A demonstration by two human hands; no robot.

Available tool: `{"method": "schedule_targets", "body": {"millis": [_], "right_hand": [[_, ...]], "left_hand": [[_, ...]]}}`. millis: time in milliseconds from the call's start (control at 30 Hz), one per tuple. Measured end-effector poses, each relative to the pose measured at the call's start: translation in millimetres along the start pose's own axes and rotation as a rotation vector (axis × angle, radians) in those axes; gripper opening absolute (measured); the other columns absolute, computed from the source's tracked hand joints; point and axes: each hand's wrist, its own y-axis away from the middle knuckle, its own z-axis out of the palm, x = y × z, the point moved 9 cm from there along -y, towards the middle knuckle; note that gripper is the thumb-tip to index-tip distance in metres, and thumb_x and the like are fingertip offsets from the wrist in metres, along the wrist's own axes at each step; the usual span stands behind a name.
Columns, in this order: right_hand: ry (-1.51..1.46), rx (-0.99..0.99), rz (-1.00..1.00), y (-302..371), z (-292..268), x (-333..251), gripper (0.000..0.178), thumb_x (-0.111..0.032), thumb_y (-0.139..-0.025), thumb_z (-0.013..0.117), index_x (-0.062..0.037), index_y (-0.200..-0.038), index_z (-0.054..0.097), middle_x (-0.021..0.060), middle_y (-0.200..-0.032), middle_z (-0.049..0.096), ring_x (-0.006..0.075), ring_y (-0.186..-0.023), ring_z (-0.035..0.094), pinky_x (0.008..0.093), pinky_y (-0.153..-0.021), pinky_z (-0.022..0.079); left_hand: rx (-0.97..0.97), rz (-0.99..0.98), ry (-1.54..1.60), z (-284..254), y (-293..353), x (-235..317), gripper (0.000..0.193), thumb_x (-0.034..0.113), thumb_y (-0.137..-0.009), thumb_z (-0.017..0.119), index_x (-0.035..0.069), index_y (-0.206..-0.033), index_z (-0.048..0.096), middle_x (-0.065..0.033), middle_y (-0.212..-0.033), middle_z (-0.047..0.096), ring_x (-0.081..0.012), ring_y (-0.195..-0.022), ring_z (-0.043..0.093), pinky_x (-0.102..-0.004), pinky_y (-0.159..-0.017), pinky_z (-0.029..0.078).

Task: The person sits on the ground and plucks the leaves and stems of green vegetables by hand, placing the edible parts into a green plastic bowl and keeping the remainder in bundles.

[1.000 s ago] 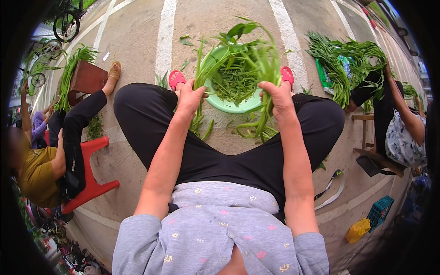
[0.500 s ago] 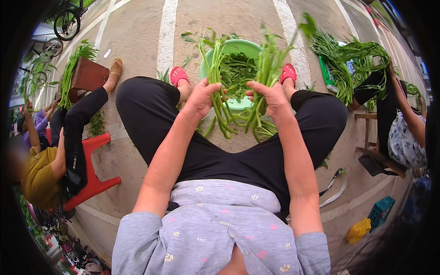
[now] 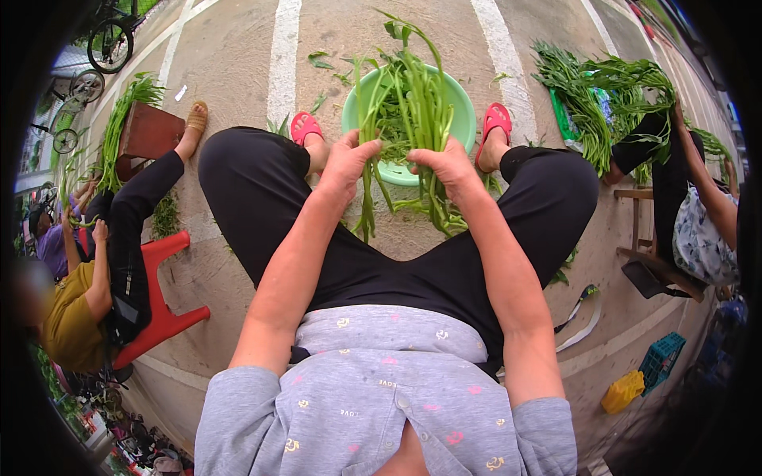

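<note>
My left hand [image 3: 347, 165] is closed round a small bunch of long green stems, which looks like water spinach; stem ends hang below my fist. My right hand [image 3: 446, 168] grips a thicker bunch of water spinach [image 3: 425, 103], its stalks pointing away from me and bending over at the leafy top. Beneath both bunches stands a light green basin [image 3: 463, 107] between my feet, with torn leaves lying in it. More loose stems [image 3: 413, 206] rest on the ground on the near side of the basin, partly hidden by my hands and bunches.
At the left, a person sits on a red stool [image 3: 159, 297] beside a brown box [image 3: 151, 131] topped with greens. Another person at the right handles a large heap of greens [image 3: 575, 99]. A teal crate [image 3: 663, 361] and yellow bag [image 3: 623, 393] are at the lower right.
My right hand has moved left, bringing its bunch closer to the left one and over the basin. The bunch, blurred before, is now steadier.
</note>
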Motion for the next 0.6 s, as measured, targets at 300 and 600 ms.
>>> {"method": "schedule_targets", "body": {"millis": [300, 600], "right_hand": [[-0.193, 0.528, -0.219, 16.4, -95.9, -45.4, 0.023, -0.002, -0.073, 0.064, -0.0003, -0.091, 0.051, 0.0084, -0.072, 0.055, 0.0168, -0.054, 0.055, 0.0284, -0.046, 0.051], [-0.074, -0.013, 0.006, 1.3, 0.7, -1.4, 0.025, -0.004, -0.069, 0.069, -0.0009, -0.09, 0.056, 0.0032, -0.07, 0.057, 0.0107, -0.051, 0.052, 0.0229, -0.044, 0.042]], "left_hand": [[0.164, -0.029, 0.113, -45.5, -12.4, -4.4, 0.022, 0.01, -0.08, 0.06, 0.011, -0.101, 0.056, -0.0001, -0.077, 0.056, -0.0106, -0.064, 0.052, -0.0279, -0.057, 0.045], [-0.243, -0.128, 0.123, 23.3, 3.0, -7.9, 0.031, 0.01, -0.084, 0.052, 0.011, -0.115, 0.049, -0.0007, -0.102, 0.055, -0.0133, -0.092, 0.053, -0.0307, -0.078, 0.045]]}}
